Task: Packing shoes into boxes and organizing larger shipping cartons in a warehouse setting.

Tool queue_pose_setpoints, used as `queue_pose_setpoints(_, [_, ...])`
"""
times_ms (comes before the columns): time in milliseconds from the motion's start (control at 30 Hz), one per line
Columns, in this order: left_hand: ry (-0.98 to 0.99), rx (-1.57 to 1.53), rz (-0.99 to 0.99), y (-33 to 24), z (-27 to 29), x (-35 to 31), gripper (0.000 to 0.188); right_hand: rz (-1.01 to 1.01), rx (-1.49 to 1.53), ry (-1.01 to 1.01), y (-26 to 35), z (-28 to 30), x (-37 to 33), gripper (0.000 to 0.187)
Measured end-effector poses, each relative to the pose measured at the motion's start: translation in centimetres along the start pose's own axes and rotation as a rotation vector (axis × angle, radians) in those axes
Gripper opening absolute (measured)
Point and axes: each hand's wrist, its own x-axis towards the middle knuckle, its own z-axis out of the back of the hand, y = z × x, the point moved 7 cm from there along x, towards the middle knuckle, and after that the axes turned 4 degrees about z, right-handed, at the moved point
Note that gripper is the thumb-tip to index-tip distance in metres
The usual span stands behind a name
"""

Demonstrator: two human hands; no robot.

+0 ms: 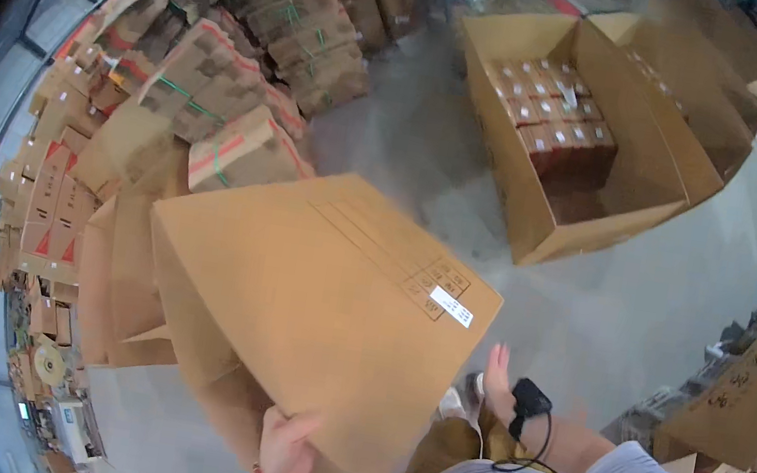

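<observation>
A large cardboard box (311, 295) is tilted in front of me, its open end toward my lower left and a white label on its upper side. My left hand (287, 440) is closed around the rim at that open end, thumb on the outer face. Just off the box's right corner is my right hand (499, 384), fingers straight and holding nothing; a small gap seems to separate it from the cardboard. The inside of the tilted box is mostly hidden.
A long open carton (536, 231) at the far right holds rows of small brown boxes (567, 123). Strapped stacks of flattened cardboard (217, 75) stand at the far left. Another open carton (108, 314) sits left of the tilted box. Cardboard sheets (742, 394) lean at the right.
</observation>
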Motion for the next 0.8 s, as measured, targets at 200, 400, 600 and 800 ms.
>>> queue_pose_setpoints(200, [0.033,-0.034,-0.062,-1.6,-4.9,8.0,0.03,-0.417,0.71,0.229,5.9,-5.9,-1.9,0.086])
queue_pose_setpoints(400, [-0.002,0.063,-0.188,-8.2,-15.4,20.7,0.023,-0.03,0.573,0.302,20.4,-3.6,10.8,0.085])
queue_pose_setpoints(600, [0.1,0.013,-0.288,-23.0,-26.7,40.8,0.037,0.36,0.586,0.41,39.3,0.7,31.6,0.079])
queue_pose_setpoints(800, [0.11,0.27,-0.333,-15.4,-24.8,46.7,0.063,0.259,0.43,0.297,29.4,9.8,37.3,0.08])
